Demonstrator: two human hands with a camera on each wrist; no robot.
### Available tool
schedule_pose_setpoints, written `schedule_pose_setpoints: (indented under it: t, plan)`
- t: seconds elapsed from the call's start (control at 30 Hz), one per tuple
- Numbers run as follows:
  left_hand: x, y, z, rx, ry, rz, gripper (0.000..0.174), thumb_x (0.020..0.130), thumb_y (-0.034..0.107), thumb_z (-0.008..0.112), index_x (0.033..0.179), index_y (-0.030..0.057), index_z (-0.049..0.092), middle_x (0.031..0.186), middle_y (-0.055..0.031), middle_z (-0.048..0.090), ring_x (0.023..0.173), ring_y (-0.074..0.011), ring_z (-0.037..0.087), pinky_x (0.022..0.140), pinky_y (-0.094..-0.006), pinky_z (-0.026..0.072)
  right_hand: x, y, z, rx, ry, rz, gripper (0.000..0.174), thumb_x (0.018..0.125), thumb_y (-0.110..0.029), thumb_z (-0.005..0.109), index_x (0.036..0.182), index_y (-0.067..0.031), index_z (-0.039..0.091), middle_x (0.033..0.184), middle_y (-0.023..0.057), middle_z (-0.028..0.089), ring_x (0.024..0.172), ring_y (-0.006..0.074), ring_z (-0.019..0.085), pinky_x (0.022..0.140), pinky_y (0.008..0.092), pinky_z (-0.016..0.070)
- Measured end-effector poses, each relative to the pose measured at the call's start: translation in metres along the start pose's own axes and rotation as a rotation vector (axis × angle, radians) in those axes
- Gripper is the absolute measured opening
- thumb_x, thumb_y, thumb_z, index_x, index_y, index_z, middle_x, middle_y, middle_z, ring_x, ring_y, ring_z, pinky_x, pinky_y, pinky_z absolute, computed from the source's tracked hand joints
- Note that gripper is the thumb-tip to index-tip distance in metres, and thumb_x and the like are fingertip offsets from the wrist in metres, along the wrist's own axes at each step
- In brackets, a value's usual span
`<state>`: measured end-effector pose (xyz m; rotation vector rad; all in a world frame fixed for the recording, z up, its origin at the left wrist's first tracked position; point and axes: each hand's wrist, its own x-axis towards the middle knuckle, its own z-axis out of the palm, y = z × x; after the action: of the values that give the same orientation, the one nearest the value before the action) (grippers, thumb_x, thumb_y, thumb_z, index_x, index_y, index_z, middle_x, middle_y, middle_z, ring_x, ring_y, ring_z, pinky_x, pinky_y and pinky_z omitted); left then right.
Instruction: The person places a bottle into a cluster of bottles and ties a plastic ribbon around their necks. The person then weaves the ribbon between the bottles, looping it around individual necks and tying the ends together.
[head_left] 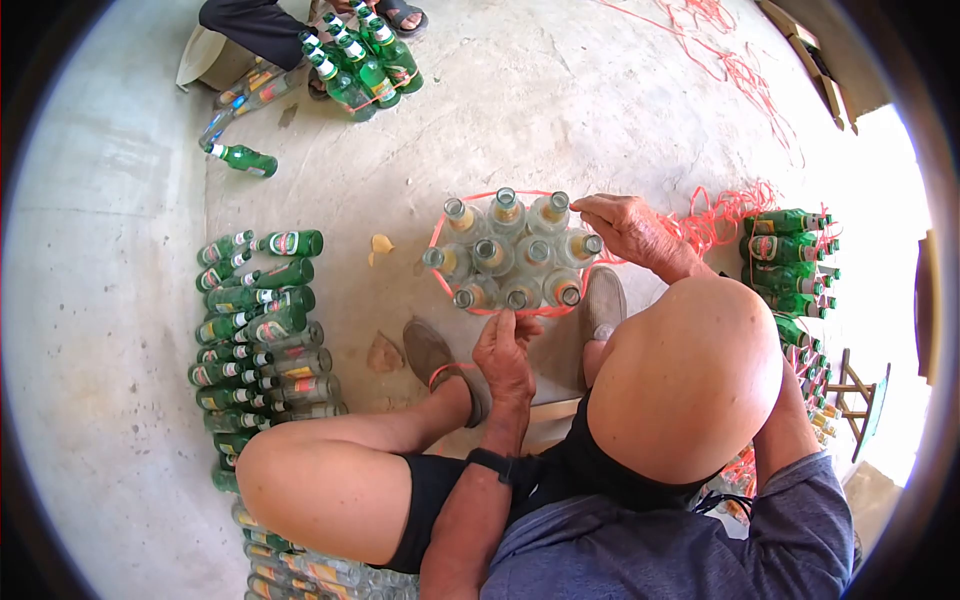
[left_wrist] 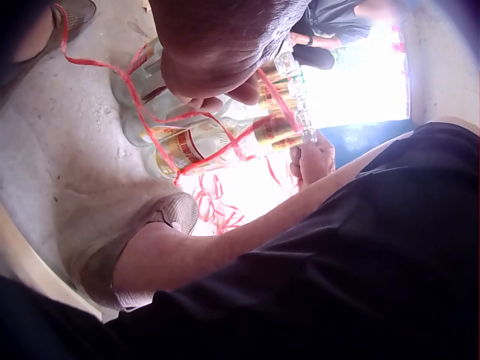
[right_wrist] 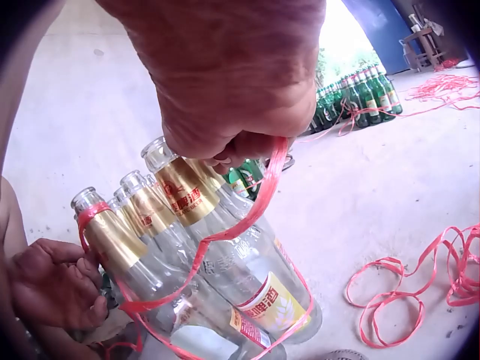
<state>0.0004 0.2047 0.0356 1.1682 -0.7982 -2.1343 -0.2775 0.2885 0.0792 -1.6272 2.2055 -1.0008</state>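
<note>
Clear glass bottles (head_left: 492, 256) with gold neck labels stand upright in a tight bundle on the floor. Red plastic twine (head_left: 437, 280) runs round the bundle, and a strand loops one bottle neck (right_wrist: 91, 211). At the far right of the bundle, my right hand (head_left: 630, 230) grips the twine, a taut strand (right_wrist: 262, 196) coming down from its curled fingers. My left hand (head_left: 505, 360) is at the near side, its curled fingers and thumb pinching the twine close to the bottles. In the left wrist view, the left hand (left_wrist: 225, 52) covers part of the bottles.
Green bottles (head_left: 290, 243) lie stacked to the left, and more green bottles (head_left: 785, 250) lie at right. Loose twine (head_left: 715, 225) tangles beside the bundle. Another person's leg (head_left: 255, 30) shows near a green bottle bundle (head_left: 365, 80). One green bottle (head_left: 245, 160) lies alone.
</note>
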Motion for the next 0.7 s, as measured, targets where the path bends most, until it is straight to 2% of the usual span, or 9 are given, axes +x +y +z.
schedule_pose_setpoints:
  t: [0.17,0.27,0.47,0.57,0.7]
  plan:
    - [0.000,-0.001,0.000,-0.009,-0.033,0.018,0.023,0.110,0.018,0.063,0.100,0.0002,0.072,0.088,-0.0104,0.075,0.075,-0.0190,0.070,0.075,-0.0335,0.0584,-0.006,0.000,-0.003,-0.012,-0.038,0.006,0.027,0.103,-0.007,0.067,0.129,-0.0011,0.071,0.114,0.0205,0.077,0.100,0.0392,0.076,0.085,0.0454,0.0625]
    - [0.000,-0.001,0.001,-0.015,-0.040,0.025,0.023,0.111,0.018,0.062,0.102,-0.0009,0.071,0.091,-0.0117,0.075,0.077,-0.0195,0.071,0.078,-0.0346,0.0598,-0.014,-0.006,-0.002,-0.077,-0.038,0.021,0.028,0.101,-0.005,0.067,0.129,-0.0049,0.070,0.111,0.0189,0.078,0.099,0.0376,0.077,0.081,0.0464,0.0642]
    - [-0.005,0.003,0.006,-0.013,-0.044,0.036,0.022,0.111,0.015,0.060,0.104,-0.0031,0.070,0.096,-0.0137,0.075,0.081,-0.0209,0.072,0.080,-0.0347,0.0606,-0.030,-0.006,0.007,-0.021,0.023,0.029,0.029,0.101,-0.003,0.066,0.131,-0.0046,0.068,0.111,0.0167,0.076,0.099,0.0364,0.076,0.078,0.0455,0.0639]
    - [-0.008,0.002,0.003,0.063,-0.106,0.048,0.020,0.111,0.017,0.061,0.113,-0.0017,0.069,0.100,-0.0108,0.075,0.086,-0.0201,0.074,0.084,-0.0376,0.0635,-0.035,-0.009,0.009,-0.045,0.052,0.033,0.031,0.104,-0.002,0.062,0.135,-0.0047,0.065,0.104,0.0209,0.075,0.092,0.0399,0.077,0.074,0.0460,0.0609]
    - [-0.018,-0.002,0.010,0.262,-0.200,0.111,0.018,0.106,0.011,0.070,0.115,-0.0041,0.068,0.105,-0.0097,0.075,0.088,-0.0158,0.072,0.082,-0.0326,0.0624,-0.038,-0.020,0.008,-0.052,0.100,0.044,0.031,0.103,-0.002,0.063,0.133,-0.0054,0.066,0.087,0.0204,0.073,0.078,0.0399,0.076,0.066,0.0469,0.0596]
